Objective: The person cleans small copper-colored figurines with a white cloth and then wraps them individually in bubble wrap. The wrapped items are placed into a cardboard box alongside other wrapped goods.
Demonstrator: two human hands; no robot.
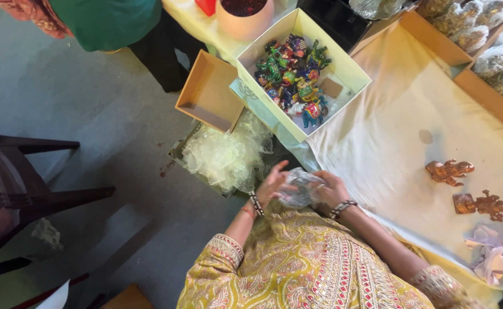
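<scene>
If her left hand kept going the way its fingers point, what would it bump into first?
Probably the heap of clear crinkled wrap just beyond the left hand; further on sits the pale box of painted elephant figurines. Depth is hard to judge from above.

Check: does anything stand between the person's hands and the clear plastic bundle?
Nothing visible does. The left hand and right hand both already touch the clear plastic bundle, held between them at the cloth-covered table edge.

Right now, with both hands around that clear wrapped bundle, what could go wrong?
The left hand and right hand hold the clear wrapped bundle past the table edge, so a slip could drop it to the floor. The box of painted figurines overhangs that edge and might tip if bumped.
</scene>
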